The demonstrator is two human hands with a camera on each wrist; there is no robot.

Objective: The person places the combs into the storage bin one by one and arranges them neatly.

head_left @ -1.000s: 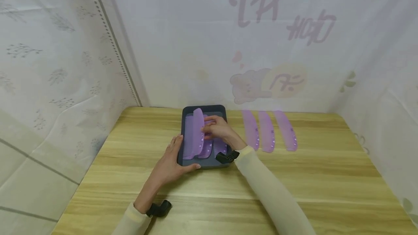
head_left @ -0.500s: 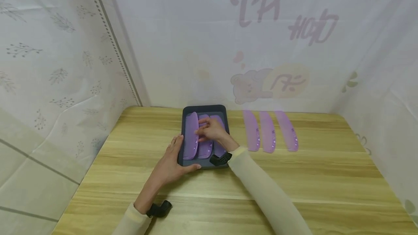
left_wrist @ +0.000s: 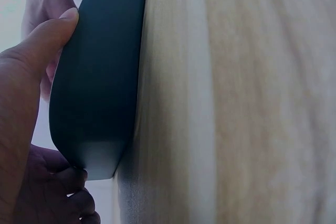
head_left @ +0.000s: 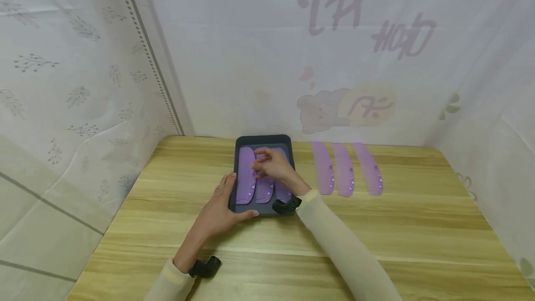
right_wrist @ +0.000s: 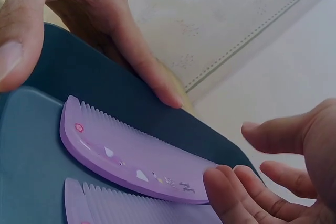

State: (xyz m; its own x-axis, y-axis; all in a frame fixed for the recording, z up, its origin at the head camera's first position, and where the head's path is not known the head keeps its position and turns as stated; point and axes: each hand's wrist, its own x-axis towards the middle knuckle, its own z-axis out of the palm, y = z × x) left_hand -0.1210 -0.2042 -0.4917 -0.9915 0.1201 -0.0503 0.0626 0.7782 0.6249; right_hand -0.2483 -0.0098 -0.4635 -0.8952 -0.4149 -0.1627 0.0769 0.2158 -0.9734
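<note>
Three purple combs lie side by side in a dark rectangular tray [head_left: 262,139]. The leftmost comb [head_left: 245,178] rests flat, teeth to the left; the middle comb [head_left: 264,194] and right comb [head_left: 284,193] are partly covered by my right hand [head_left: 275,165]. That hand hovers over the tray, thumb and fingers apart, its fingertips right at the edge of the leftmost comb in the right wrist view. My left hand [head_left: 219,206] holds the tray's near left corner. Its thumb [left_wrist: 55,32] lies over the near rim, and its fingers are along the left wall.
Three more purple combs stand in a row on the wooden table [head_left: 401,236], right of the tray: a left one [head_left: 323,168], a middle one [head_left: 344,171] and a right one [head_left: 368,169]. Printed white cloth [head_left: 234,59] hangs behind the table and at both sides.
The leftmost comb, tilted up in my right hand a second ago, has come down flat in the tray. My right fingers have let go of it. My left hand has stayed at the corner.
</note>
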